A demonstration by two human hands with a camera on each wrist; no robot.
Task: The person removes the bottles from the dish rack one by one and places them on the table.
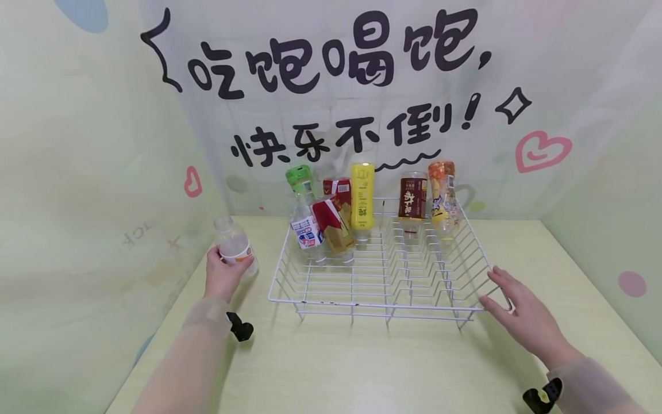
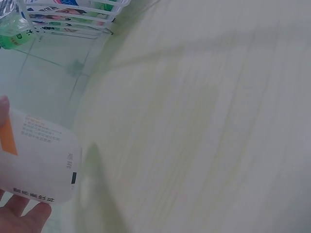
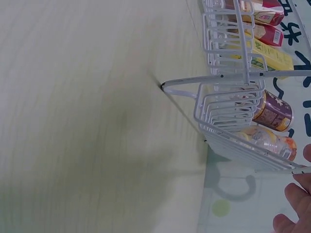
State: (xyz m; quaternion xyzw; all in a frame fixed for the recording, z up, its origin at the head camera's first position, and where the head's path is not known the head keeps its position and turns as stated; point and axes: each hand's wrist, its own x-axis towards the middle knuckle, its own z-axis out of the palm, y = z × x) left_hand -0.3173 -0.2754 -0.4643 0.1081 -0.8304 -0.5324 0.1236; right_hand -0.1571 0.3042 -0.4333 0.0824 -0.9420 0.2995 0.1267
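My left hand [image 1: 226,275] grips a clear plastic bottle [image 1: 234,241] left of the rack, its top leaning to the left. The bottle's white label [image 2: 43,160] with an orange patch fills the left side of the left wrist view. At the white wire rack's [image 1: 331,303] front right corner, my right hand [image 1: 527,313] holds the rim between thumb and fingers. Fingers [image 3: 295,196] of that hand show beside the rim in the right wrist view. Several bottles stand neck down in the rack, among them a yellow one [image 1: 362,195] and a green-ended one [image 1: 300,178].
Towards the rack's back right are a dark-labelled bottle [image 1: 412,196] and an orange-wrapped one [image 1: 442,192]. Red-and-gold bottles [image 1: 333,224] lean together on the left. Behind the pale table [image 1: 362,368] hangs a printed sheet [image 1: 331,109] with large black characters.
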